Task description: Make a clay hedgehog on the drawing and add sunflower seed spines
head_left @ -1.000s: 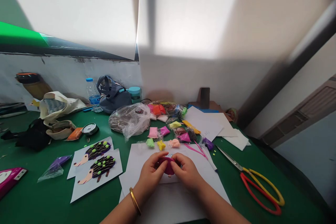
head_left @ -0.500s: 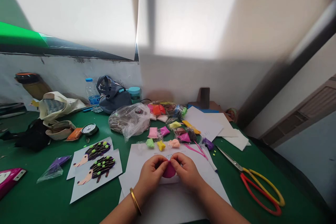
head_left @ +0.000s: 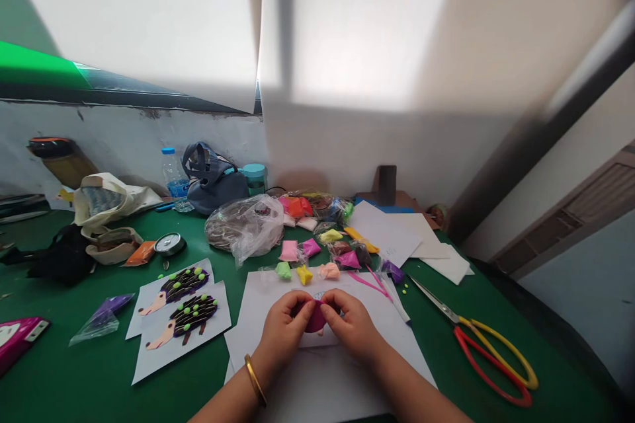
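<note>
Magenta disc (head_left: 315,317), likely clay, held just above white paper (head_left: 255,301); shifted slightly toward left hand (head_left: 285,324) versus half a second ago, so probably small regrip, shaping progress can't tell. Left thumb and fingers pinched closed on its left edge, right hand (head_left: 352,327) same on right edge. Yellow packet (head_left: 304,274) beyond, scissors (head_left: 460,320) off right, open handles nearer person

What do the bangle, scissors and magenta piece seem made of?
Bangle: probably polished metal, given its golden sheen. Scissors: metal blades, by their grey glint; handles likely plastic, smooth red and yellow. Magenta piece: perhaps soft clay, smooth and matte.
</note>
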Demonstrator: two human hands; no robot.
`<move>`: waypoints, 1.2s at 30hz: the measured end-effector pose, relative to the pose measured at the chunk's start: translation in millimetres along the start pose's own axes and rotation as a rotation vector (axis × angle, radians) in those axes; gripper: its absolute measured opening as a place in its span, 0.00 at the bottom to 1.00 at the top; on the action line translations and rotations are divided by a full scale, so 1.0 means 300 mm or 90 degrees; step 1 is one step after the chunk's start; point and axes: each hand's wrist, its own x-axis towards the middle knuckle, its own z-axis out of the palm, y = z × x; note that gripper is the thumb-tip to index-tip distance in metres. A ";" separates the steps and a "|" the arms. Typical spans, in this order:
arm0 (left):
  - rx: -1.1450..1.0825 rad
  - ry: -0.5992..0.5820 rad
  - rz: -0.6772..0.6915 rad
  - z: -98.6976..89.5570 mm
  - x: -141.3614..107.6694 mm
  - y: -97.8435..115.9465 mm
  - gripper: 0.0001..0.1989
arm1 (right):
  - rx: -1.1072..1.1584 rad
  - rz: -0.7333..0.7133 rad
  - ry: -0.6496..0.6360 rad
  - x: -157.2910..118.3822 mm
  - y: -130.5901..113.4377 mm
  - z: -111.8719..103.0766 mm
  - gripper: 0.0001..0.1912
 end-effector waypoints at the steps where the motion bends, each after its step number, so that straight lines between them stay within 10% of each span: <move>1: 0.000 0.009 0.000 -0.001 -0.001 0.002 0.14 | 0.003 0.000 -0.006 0.000 -0.002 -0.001 0.09; 36: -0.079 -0.076 -0.047 0.012 -0.004 0.016 0.18 | 0.044 -0.001 0.058 -0.006 0.035 -0.009 0.16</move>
